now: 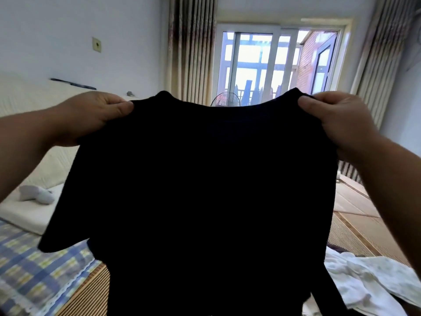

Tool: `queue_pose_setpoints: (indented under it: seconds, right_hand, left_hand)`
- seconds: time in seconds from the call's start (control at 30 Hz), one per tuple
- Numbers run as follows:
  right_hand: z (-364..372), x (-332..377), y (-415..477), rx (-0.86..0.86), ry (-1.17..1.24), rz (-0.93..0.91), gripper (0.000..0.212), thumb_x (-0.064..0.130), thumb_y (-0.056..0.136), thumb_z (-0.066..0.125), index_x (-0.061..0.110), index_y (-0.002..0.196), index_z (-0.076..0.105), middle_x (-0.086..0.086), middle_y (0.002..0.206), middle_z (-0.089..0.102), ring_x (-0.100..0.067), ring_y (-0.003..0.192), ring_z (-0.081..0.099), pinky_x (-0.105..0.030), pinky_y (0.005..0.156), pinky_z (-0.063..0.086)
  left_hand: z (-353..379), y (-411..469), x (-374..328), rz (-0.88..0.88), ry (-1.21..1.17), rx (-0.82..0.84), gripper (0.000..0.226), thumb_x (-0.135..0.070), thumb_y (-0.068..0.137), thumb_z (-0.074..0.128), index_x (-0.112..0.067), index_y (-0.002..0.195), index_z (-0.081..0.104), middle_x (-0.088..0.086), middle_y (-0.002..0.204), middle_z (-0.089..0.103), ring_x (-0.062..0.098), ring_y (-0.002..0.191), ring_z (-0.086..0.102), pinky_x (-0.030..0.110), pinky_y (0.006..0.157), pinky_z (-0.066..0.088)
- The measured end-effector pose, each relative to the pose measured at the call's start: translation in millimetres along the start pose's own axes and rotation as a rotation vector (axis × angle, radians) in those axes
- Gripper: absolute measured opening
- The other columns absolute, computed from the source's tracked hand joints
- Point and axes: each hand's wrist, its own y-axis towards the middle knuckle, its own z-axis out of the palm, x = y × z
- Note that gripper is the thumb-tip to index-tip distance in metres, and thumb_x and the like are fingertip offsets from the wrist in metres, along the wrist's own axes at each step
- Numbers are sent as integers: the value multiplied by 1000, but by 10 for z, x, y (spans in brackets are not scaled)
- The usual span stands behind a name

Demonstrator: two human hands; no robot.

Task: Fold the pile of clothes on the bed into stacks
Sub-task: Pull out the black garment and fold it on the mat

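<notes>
- Pinching the left shoulder of a black T-shirt with the left hand, thumb on the near face.
- Pinching the right shoulder likewise with the right hand.
- Held up spread wide, collar uppermost, hanging above the slatted bed mat.
- Lying crumpled at lower right on that mat: a white garment.
- At lower left, a blue-and-yellow checked sheet.

The bed was covered with a ribbed tan woven mat. At the near left, a blue-and-yellow checked cover with a white lace edge lay over the mat. Beyond it on the left sat a white pillow with a small grey-and-white soft bundle on top. At the near right, a crumpled white garment lay on the mat.
</notes>
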Motion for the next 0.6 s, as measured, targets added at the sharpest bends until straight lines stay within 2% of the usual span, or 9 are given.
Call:
queue_pose_setpoints:
  seconds: [0.1,0.17,0.2,0.27,0.3,0.37,0.47,0.53,0.6]
  right_hand:
    - [210,-406,0,45,-120,84,14,27,82,73,16,73,71,9,52,64,-4,45,56,-18,48,46]
    - [381,-808,-17,113,-273,111,15,32,83,71,19,75,72,10,58,65,-5,52,57,-21,55,43]
    - [472,-1021,-37,153,-368,120,15,35,84,70,20,80,73,10,64,65,-7,59,58,-23,58,41]
    - [652,-1453,-92,233,-542,153,20,37,86,67,19,89,74,4,79,65,-15,76,59,-26,66,36]
    - [762,-1682,-125,276,-607,175,22,37,87,65,17,92,74,1,83,64,-18,82,59,-25,70,34]
    - [988,-2147,-187,342,-697,234,25,36,90,60,16,94,73,-6,93,68,-24,94,60,-24,73,32]
    - [1331,-2776,-286,417,-749,328,26,34,94,53,16,103,70,-7,107,68,-27,105,58,-26,77,34]
    - [1541,-3146,-324,466,-775,370,26,35,95,51,18,105,68,-6,108,67,-27,106,58,-30,81,40]
    - [1702,-3466,-336,511,-785,407,25,35,95,51,19,103,68,-6,106,68,-27,103,60,-34,86,45]
  left_hand:
    - [119,63,222,-78,84,49,64,-73,50,68,-16,79,73,4,70,70,4,51,60,14,45,46]
    - [261,116,528,-148,134,85,59,-70,63,67,-14,83,73,8,76,73,9,59,64,19,54,50]
    - [344,152,737,-194,162,93,47,-58,77,66,-12,84,72,10,79,73,14,64,64,22,59,49]
    - [512,211,1165,-245,244,87,28,-35,93,59,-13,80,71,-1,71,71,17,68,60,27,64,43]
    - [608,240,1384,-263,292,96,28,-31,95,57,-16,76,70,-11,65,68,15,68,57,27,64,41]
    - [811,303,1811,-305,359,124,31,-29,98,53,-18,71,65,-14,61,63,12,68,54,27,62,38]
    - [1139,400,2407,-389,460,165,25,-28,100,48,-17,81,59,1,82,61,21,84,58,29,67,36]
    - [1368,488,2786,-423,547,225,23,-29,101,46,-16,91,63,7,96,63,28,101,59,28,72,35]
    - [1571,569,3105,-450,609,238,27,-31,101,45,-14,103,66,7,108,64,28,109,57,28,74,35]
